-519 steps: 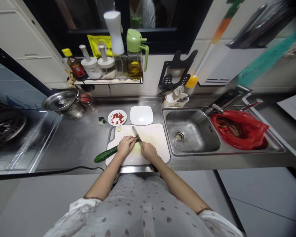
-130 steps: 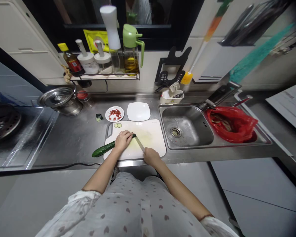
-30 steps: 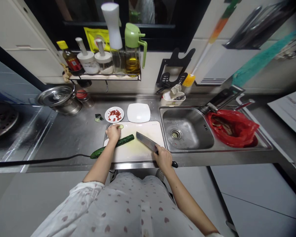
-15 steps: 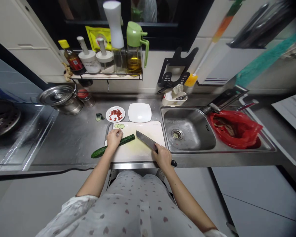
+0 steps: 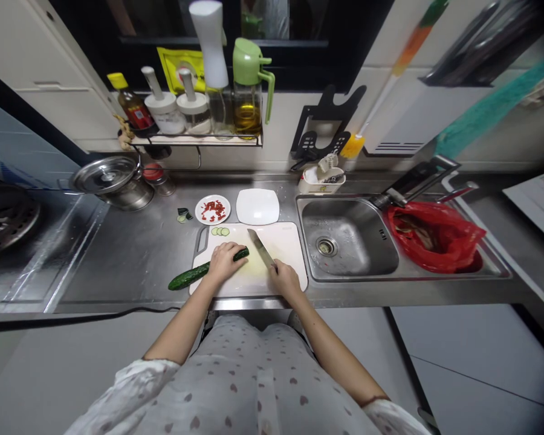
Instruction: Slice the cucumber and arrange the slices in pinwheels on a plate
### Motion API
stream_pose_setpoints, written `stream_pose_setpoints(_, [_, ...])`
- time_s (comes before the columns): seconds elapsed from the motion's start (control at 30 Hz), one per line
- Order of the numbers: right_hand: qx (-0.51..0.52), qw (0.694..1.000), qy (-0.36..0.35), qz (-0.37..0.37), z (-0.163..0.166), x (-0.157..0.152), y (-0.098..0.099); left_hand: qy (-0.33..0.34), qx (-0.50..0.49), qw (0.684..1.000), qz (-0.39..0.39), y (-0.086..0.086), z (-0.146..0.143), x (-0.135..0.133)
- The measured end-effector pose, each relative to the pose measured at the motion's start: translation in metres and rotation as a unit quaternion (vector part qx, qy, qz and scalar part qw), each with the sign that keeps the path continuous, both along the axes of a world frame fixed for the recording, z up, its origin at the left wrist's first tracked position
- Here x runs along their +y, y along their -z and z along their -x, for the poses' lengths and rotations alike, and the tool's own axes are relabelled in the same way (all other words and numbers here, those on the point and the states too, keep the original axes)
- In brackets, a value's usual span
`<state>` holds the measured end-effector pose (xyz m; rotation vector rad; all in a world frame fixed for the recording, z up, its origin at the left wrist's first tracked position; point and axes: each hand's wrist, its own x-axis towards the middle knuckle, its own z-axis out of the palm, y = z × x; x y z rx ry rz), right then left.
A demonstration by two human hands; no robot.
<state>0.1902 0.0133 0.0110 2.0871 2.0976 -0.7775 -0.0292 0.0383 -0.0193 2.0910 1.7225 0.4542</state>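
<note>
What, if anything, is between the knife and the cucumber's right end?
Nothing visible: only bare cutting board shows between the knife, in the right hand, and the right end of the cucumber. The left hand grips it.

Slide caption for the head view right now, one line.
Left hand holds a cucumber lying partly on a white cutting board; right hand grips a knife beside the cucumber's end, three slices nearby.

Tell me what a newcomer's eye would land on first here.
Probably the bright red bag, right of the basin. Next, the cucumber under the left hand, jutting off the left of the board, and the knife in the right hand. Above, the green-topped bottle at the right end of the shelf.
</note>
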Motion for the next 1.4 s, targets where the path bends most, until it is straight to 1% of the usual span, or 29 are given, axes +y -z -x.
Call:
stream_pose_setpoints(0.13, [0.015, 1.000, -0.022, 0.000, 0.006, 0.003, -0.001, -0.013, 0.038, 0.999, 0.016, 0.001, -0.003, 0.000])
stream_pose_setpoints(0.27, [0.015, 0.999, -0.029, 0.010, 0.009, 0.003, -0.003, 0.002, 0.020, 0.999, 0.032, 0.001, 0.001, 0.003])
stream_pose_setpoints(0.5, [0.017, 0.999, -0.032, 0.031, 0.010, 0.002, -0.001, 0.027, -0.002, 0.997, 0.067, -0.004, 0.008, 0.010])
stream_pose_setpoints(0.63, [0.020, 0.999, -0.034, 0.035, 0.012, 0.001, -0.001, 0.035, 0.031, 0.998, 0.043, -0.005, 0.008, 0.011])
stream_pose_setpoints(0.73, [0.018, 0.999, -0.035, 0.031, 0.014, 0.001, -0.002, 0.010, 0.064, 0.998, 0.020, -0.003, 0.008, 0.012])
stream_pose_setpoints(0.8, [0.015, 0.999, -0.035, 0.032, 0.014, 0.000, -0.002, 0.001, 0.065, 0.998, 0.015, 0.000, 0.009, 0.011])
stream_pose_setpoints(1.03, [0.012, 0.999, -0.027, 0.029, 0.016, -0.002, -0.003, 0.033, 0.052, 0.998, -0.021, 0.006, 0.013, 0.004])
stream_pose_setpoints(1.17, [0.012, 0.999, -0.030, 0.039, 0.017, -0.003, -0.001, 0.032, 0.034, 0.999, -0.017, 0.007, 0.014, 0.005])
stream_pose_setpoints(1.23, [0.014, 0.999, -0.032, 0.041, 0.017, -0.003, -0.001, 0.044, 0.027, 0.999, -0.009, 0.007, 0.014, 0.008])
stream_pose_setpoints(1.33, [0.012, 0.998, -0.034, 0.041, 0.018, -0.004, 0.000, 0.058, 0.031, 0.998, 0.003, 0.006, 0.014, 0.010])
stream_pose_setpoints(1.4, [0.011, 0.998, -0.039, 0.039, 0.018, -0.004, 0.000, 0.051, 0.041, 0.998, 0.002, 0.006, 0.014, 0.010])
